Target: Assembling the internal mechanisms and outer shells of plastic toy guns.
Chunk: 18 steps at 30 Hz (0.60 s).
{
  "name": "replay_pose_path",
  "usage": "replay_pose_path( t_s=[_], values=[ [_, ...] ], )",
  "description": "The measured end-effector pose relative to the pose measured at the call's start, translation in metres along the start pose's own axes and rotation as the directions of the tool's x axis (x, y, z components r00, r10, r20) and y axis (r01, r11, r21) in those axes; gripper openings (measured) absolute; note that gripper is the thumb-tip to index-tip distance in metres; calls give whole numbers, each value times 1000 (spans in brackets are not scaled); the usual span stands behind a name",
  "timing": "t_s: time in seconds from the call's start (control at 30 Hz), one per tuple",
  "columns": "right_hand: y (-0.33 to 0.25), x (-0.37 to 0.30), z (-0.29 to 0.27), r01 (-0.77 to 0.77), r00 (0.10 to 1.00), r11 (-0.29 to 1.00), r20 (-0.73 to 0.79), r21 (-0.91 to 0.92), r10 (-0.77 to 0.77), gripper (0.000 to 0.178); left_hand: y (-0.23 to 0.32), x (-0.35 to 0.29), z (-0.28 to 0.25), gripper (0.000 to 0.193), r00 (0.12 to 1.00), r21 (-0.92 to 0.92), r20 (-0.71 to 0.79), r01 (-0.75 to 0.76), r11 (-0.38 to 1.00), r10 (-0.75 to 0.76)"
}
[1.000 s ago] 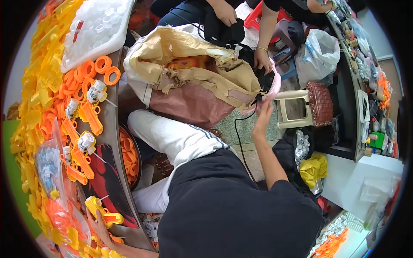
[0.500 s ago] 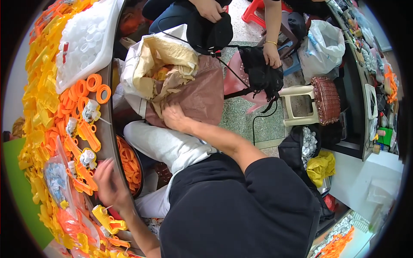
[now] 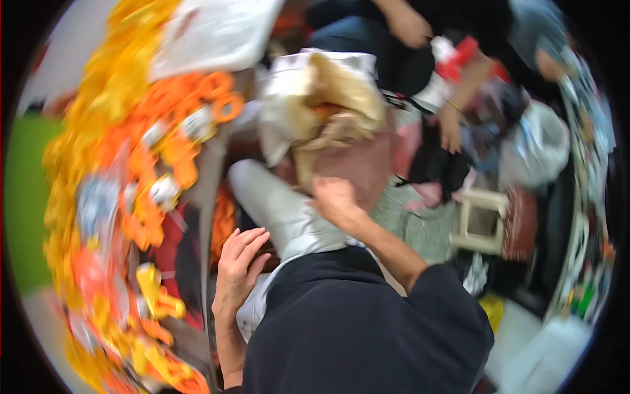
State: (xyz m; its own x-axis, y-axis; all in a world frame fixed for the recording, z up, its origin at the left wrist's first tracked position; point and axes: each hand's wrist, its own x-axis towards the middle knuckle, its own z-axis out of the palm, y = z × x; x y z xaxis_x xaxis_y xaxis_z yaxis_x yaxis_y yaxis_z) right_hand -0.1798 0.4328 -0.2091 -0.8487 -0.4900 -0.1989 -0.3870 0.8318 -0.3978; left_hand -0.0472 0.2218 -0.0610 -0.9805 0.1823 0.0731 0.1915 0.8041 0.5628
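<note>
Nearest: black shirt (image 3: 367, 322) and pale grey trousers (image 3: 269, 207), seen from above. Over the lap, beside the table edge: left hand (image 3: 239, 269), fingers loosely parted, nothing held. Past the knee, at the lower front of the sack: right hand (image 3: 336, 200), blurred; whether gripping the sack or only resting there, cannot tell.

To the left: dark table (image 3: 213, 157), bearing a red-and-black sheet (image 3: 184, 256), yellow-and-orange gun-shaped toys (image 3: 147, 220), orange rings (image 3: 226, 105) and a long heap of yellow parts (image 3: 92, 197). Under its edge, partly behind the left hand: orange pieces (image 3: 223, 220).

Ahead, beyond the knees: sack (image 3: 371, 161), brownish-red and white outside, tan lining folded over the mouth, contents mostly hidden. To its right: speckled greenish floor (image 3: 403, 210), narrowed by a black bag (image 3: 440, 164) and cream stool (image 3: 461, 226).

Farther: white tray (image 3: 210, 43) at the table's far end; co-worker's hand (image 3: 449, 128) over the black bag; white plastic bag (image 3: 538, 141); cluttered shelf (image 3: 584, 217) along the right, too blurred to itemise.
</note>
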Motion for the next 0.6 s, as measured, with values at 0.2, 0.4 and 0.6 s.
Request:
replay_pose_path(
  t_s=[0.2,0.4,0.6],
  values=[
    [-55,-23,-75,410,909,838,-93,359,-405,37,-13,-117,-26,30,725,-103,-586,377,920,-362],
    [-178,-30,-157,362,336,-240,-367,900,-868,18,-28,-179,-25,16,237,-196,-879,610,768,-413],
    [-281,-46,-195,-136,-42,-511,-520,849,-853,27,-64,-208,-52,26,135,-205,-906,689,695,-401]
  ],
)
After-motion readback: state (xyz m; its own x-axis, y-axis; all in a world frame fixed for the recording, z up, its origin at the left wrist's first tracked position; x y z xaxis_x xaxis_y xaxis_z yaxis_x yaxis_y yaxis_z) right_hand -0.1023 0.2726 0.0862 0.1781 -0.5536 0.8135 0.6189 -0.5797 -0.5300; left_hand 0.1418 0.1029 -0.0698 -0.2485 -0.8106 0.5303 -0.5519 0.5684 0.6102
